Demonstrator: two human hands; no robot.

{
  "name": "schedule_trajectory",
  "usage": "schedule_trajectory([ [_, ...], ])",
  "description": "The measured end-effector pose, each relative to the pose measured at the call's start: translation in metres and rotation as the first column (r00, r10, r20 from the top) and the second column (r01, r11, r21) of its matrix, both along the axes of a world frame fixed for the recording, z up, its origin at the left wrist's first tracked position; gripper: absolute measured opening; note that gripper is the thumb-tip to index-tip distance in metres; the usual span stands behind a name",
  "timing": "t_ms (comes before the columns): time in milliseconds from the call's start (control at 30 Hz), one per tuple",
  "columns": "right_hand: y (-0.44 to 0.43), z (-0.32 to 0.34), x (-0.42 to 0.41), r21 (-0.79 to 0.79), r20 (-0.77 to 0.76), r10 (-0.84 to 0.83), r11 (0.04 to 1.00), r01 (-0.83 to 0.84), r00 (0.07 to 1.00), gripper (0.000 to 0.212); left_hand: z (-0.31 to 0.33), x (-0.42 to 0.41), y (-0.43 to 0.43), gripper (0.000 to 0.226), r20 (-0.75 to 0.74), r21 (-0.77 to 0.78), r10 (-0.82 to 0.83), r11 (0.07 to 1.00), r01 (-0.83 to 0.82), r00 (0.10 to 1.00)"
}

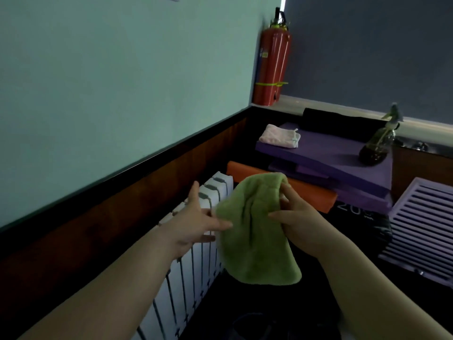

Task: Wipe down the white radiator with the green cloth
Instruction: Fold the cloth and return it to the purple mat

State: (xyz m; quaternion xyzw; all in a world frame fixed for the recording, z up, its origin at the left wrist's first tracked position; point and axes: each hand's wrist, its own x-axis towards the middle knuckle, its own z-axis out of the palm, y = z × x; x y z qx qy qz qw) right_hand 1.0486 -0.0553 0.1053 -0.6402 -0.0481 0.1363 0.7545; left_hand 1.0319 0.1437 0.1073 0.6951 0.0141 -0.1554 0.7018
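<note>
two hands meet at the green cloth [255, 231], which hangs in the air and does not yet touch the white radiator [191, 273]. your right hand [291, 217] pinches its upper right part and carries it. your left hand [196, 219] has straight, spread fingers that only touch the left edge. the radiator lies left of the cloth and lower, under your left forearm. its long side runs along the wall, away from you. your left hand is the nearer one.
</note>
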Motion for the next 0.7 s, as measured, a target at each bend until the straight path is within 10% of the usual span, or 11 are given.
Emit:
schedule_trajectory([
  [133,-0.012,0.005,-0.015,-0.581,0.342,-0.216,0.716,0.387,0.914,0.058,0.001,0.001,-0.006,0.073,0.169,0.171,0.043,0.983,-0.073,0.985],
  [400,-0.045,0.008,-0.048,-0.788,0.538,-0.056,0.319,0.526,0.841,0.027,0.020,0.002,-0.018,0.019,0.499,0.735,-0.324,0.650,-0.195,0.804],
  [467,-0.058,0.008,-0.049,-0.778,0.529,-0.055,0.368,0.510,0.847,0.017,0.019,0.004,-0.024,0.020,0.545,0.716,-0.309,0.655,-0.241,0.780],
  [600,-0.076,0.014,-0.054,-0.269,0.228,-0.328,0.884,0.383,0.917,0.006,0.026,0.007,-0.055,0.014,0.344,0.160,-0.076,0.987,0.021,0.936],
  [700,-0.097,0.017,-0.046,-0.055,0.076,-0.439,0.894,0.444,0.895,0.011,0.024,0.022,-0.091,0.033,0.094,-0.246,-0.017,0.968,0.040,0.995],
])
